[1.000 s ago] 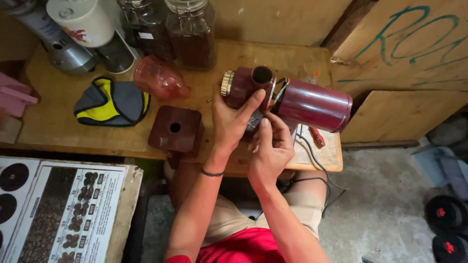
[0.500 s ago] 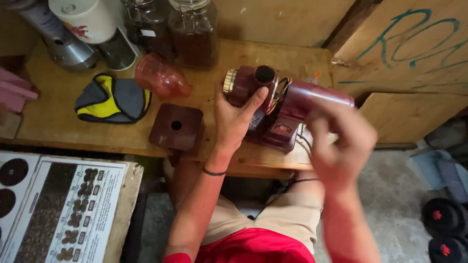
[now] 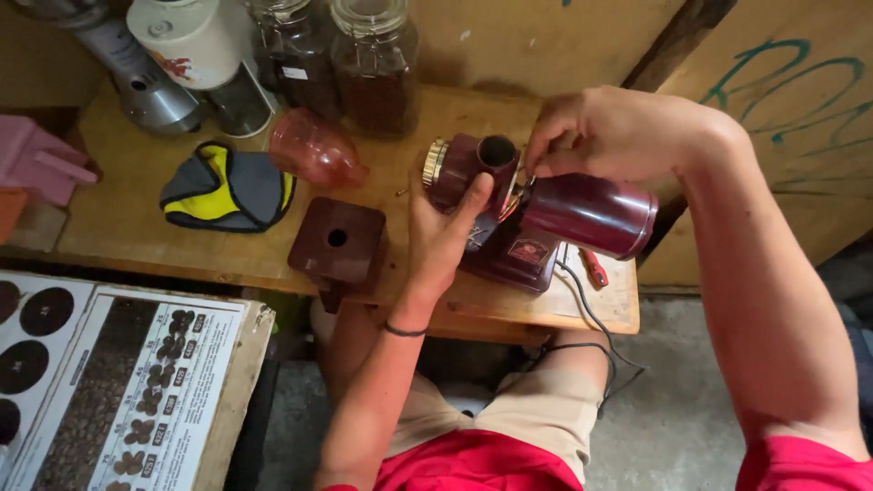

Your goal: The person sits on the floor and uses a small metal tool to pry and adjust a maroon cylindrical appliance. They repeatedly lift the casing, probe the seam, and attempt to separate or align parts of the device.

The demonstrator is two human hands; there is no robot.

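The maroon grinder [image 3: 536,218] lies on its side on the wooden surface [image 3: 118,227], its square lid [image 3: 338,242] and pink hopper [image 3: 314,150] already off and lying apart to the left. The left hand [image 3: 446,232] is curled loosely around the grinder's open throat, steadying it, while the right hand [image 3: 609,132] pinches something small at the joint behind the throat, its grip nearly closed; what it pinches is too small to tell. Judging by this, disassembly is partway, with the body itself not yet apart.
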